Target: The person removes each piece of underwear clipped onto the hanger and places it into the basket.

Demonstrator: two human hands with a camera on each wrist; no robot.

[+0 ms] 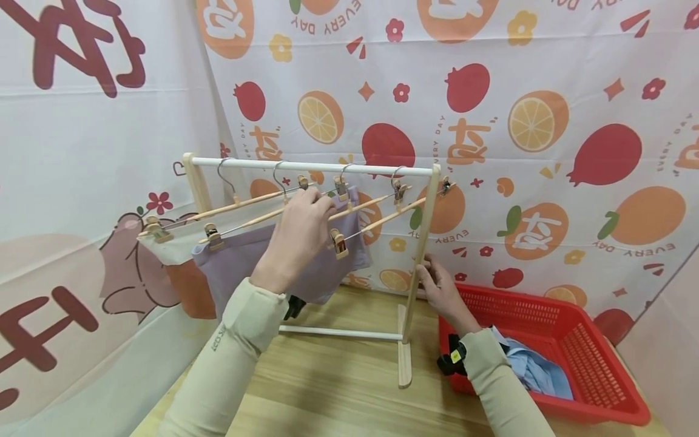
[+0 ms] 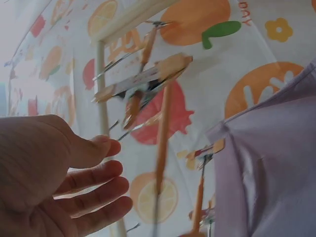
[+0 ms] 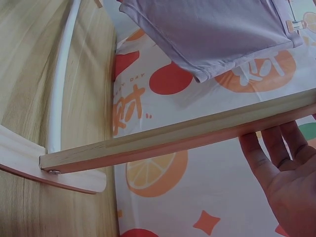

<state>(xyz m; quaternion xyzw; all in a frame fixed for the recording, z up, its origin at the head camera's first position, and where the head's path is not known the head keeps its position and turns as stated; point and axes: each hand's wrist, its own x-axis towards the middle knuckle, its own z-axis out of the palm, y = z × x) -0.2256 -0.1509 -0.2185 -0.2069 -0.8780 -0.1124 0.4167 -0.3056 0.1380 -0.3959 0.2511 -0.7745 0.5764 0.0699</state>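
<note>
My left hand (image 1: pixel 303 230) is raised among several clip hangers (image 1: pixel 371 207) on a small wooden rack. Its fingers are loosely bent with nothing between them, beside a bare hanger's clip (image 2: pixel 170 66). A lavender garment (image 1: pixel 240 255) hangs by clips from one hanger; behind it, to the left, hangs a cream and rust garment (image 1: pixel 191 285). The hangers toward the right carry no clothing. My right hand (image 1: pixel 445 294) is at the rack's right upright (image 1: pixel 420 261). In the right wrist view its extended fingers (image 3: pixel 256 158) meet the upright's edge.
A red basket (image 1: pixel 601 364) stands right of the rack, with a light blue cloth (image 1: pixel 535 367) inside. The rack's white top rail (image 1: pixel 311 165) and lower rail (image 1: pixel 338 332) span its width. A fruit-print curtain (image 1: pixel 349 67) hangs close behind the wooden table (image 1: pixel 327 388).
</note>
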